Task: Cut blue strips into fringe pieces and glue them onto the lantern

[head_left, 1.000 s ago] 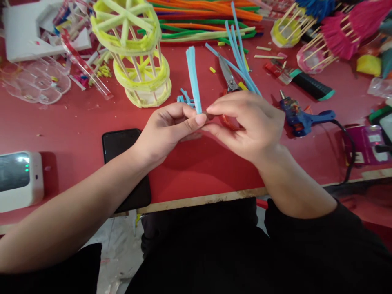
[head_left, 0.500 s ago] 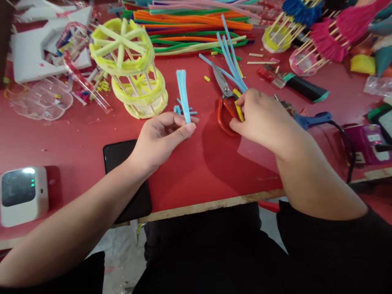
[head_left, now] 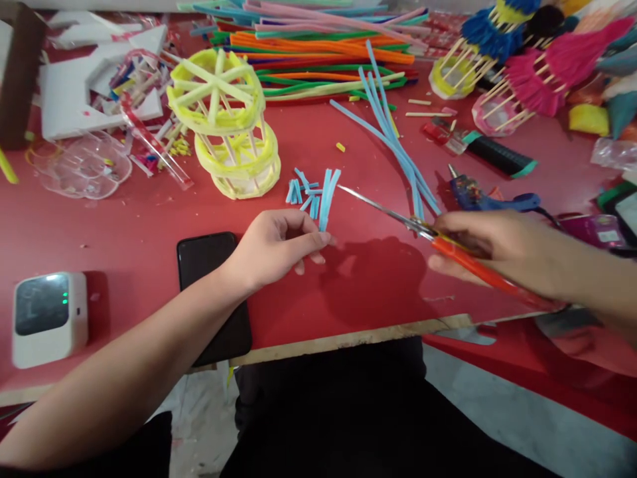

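Note:
My left hand (head_left: 286, 249) pinches a few short light-blue pipe cleaners (head_left: 328, 199) upright between thumb and fingers. Just behind them lies a small pile of cut blue pieces (head_left: 295, 192) on the red table (head_left: 293, 312). Scissors (head_left: 468, 260) with orange-red handles are in my right hand (head_left: 497, 249), their blades pointing left toward the held blue strips; the blades look closed or nearly so. Longer blue pipe cleaners (head_left: 393, 136) lie beyond the scissors, their near ends by the blades. A yellow two-tier frame (head_left: 236, 149) of pipe cleaners and sticks stands behind my left hand.
A black phone (head_left: 206, 255) lies partly under my left forearm, with a white device (head_left: 51, 318) farther left. Pipe cleaners in many colours (head_left: 318, 50) fill the back. At right are a glue gun (head_left: 490, 196), a utility knife (head_left: 500, 153) and pink stick models (head_left: 537, 79).
My right hand has picked up the scissors and swung them right and nearer. The left hand has lowered its blue strips slightly to the right. The long blue pipe cleaners lie loose on the table.

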Motion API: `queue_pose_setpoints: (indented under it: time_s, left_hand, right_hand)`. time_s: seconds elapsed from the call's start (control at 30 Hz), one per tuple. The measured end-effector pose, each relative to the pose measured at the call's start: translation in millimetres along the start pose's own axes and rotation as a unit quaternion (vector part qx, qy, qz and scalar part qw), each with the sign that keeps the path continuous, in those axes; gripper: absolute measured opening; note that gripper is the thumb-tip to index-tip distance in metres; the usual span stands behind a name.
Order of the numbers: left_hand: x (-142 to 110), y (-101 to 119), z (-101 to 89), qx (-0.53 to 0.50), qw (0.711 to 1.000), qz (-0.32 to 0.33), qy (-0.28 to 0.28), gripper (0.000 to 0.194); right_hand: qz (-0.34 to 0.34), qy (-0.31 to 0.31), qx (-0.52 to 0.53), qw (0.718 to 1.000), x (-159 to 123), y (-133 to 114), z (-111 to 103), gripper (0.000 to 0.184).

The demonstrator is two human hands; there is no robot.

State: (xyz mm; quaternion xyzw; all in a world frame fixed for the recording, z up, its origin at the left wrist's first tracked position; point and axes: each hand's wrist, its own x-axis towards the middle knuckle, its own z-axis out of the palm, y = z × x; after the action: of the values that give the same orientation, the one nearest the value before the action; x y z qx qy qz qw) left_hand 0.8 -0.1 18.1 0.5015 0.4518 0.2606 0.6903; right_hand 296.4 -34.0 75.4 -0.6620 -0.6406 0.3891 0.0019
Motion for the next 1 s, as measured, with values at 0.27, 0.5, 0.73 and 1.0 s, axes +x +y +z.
queue_pose_setpoints:
  time_s: [0.27, 0.5, 0.73, 1.0]
  left_hand:
    - [0.4, -4.2, 2.0, 0.038, 0.999, 0.005, -0.024, 0.025]
    - [0.1, -1.6, 0.7, 0.079, 0.996, 0.001, -0.034, 0.025]
    - [1.1, 0.5, -1.2, -0.037, 0.996, -0.032, -0.068, 0.023]
    - [0.6, -0.1, -1.1, -0.117, 0.989, -0.056, -0.066, 0.018]
  right_hand:
    - [0.077, -0.16, 0.14, 0.974, -27.7, -11.5, 19.2, 0.057]
    - [0.07, -0.179, 0.135, 0.972, -22.8, -11.3, 22.1, 0.057]
    - [0.072, -0.166, 0.16, 0.97, -26.1, -17.4, 20.6, 0.059]
    - [0.08, -0.168, 0.176, 0.967, -26.4, -19.2, 20.3, 0.063]
